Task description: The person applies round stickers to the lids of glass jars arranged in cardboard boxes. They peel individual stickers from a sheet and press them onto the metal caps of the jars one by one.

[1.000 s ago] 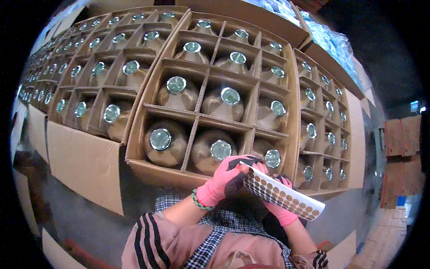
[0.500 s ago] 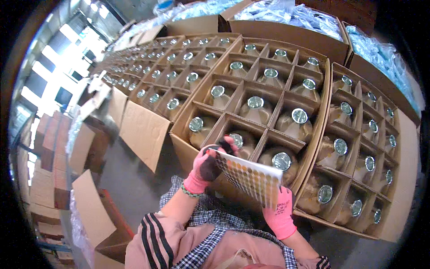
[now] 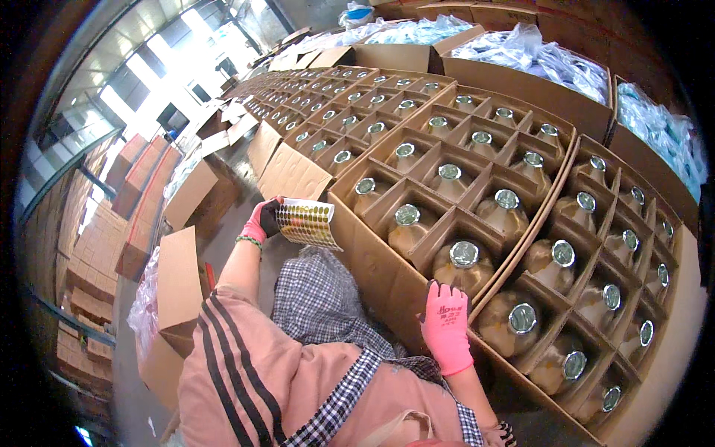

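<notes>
A sheet of round gold stickers hangs from my left hand, pinched at its left edge and held out over the floor beside the carton. My left hand wears a pink glove with dark fingers. At the near corner of the open cardboard carton is my right hand, gloved in pink, back facing up. Its fingers are curled together and their tips are hidden, so what they hold does not show. Just beyond them a clear glass bottle stands upright in a divided compartment.
A second carton of bottles adjoins on the right; rows of bottle cartons stretch to the far left. Boxes of plastic-wrapped goods line the back. Open carton flaps jut out on the left, near an open box.
My left hand has carried the sticker sheet left, away from the bottles. My right hand has let go of the sheet and sits at the carton's near corner. The view has shifted.
</notes>
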`<state>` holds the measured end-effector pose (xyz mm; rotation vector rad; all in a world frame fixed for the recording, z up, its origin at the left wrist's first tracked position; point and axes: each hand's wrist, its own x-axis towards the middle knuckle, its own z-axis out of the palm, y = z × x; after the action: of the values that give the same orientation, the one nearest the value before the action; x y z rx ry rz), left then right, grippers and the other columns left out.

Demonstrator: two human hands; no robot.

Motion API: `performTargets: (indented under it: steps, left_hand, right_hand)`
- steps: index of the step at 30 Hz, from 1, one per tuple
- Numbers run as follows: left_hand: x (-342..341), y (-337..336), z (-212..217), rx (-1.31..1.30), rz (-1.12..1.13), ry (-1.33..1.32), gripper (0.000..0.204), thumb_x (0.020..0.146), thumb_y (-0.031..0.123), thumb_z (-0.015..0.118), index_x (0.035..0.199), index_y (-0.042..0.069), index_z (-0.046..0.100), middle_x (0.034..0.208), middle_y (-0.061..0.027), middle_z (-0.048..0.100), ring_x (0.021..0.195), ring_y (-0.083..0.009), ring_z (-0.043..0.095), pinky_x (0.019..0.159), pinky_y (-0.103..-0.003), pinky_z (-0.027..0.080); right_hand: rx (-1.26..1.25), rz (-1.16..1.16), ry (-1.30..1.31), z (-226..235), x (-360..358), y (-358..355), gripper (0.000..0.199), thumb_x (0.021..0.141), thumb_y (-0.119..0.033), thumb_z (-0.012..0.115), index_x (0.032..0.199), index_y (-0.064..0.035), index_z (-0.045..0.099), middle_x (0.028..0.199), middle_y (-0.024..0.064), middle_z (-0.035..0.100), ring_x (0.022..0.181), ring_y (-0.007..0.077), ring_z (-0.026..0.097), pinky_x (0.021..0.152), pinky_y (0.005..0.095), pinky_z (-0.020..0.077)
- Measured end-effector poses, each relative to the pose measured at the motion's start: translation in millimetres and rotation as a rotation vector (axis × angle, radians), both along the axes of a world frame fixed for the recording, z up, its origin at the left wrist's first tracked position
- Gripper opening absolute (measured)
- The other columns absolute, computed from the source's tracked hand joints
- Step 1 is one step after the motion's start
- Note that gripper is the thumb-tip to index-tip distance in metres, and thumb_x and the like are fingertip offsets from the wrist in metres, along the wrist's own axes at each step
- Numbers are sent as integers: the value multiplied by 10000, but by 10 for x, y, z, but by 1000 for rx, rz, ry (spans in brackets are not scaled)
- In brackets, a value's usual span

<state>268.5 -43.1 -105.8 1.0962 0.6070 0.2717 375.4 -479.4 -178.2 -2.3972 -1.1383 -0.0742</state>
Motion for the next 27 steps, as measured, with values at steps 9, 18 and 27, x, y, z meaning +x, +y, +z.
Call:
performTargets:
  steps: [9, 18, 27]
  left_hand:
    - [-13, 1009, -799, -78, -124, 295, 203, 767, 245, 580, 873, 72, 570, 713, -44, 576, 658, -148, 552, 594, -293, 451]
    - [403, 870, -305, 61, -404, 254, 205, 724, 135, 574, 895, 20, 574, 842, -41, 593, 812, -133, 538, 762, -248, 405]
    - [1325, 767, 664, 172, -559, -490, 276, 759, 264, 574, 794, -9, 582, 1086, -261, 488, 1012, -345, 486, 851, -414, 393]
  right_hand:
    - [-30, -102, 117, 258, -48, 98, 452, 560, -182, 719, 898, -25, 464, 864, 122, 512, 849, 271, 486, 776, 366, 361]
    - [-460, -393, 80, 288, -121, 612, 366, 575, -143, 696, 828, -40, 452, 807, 129, 506, 790, 289, 496, 706, 367, 370]
    - [-532, -483, -123, 212, -134, 640, 386, 564, -91, 682, 874, -50, 455, 851, 128, 493, 812, 293, 486, 701, 388, 364]
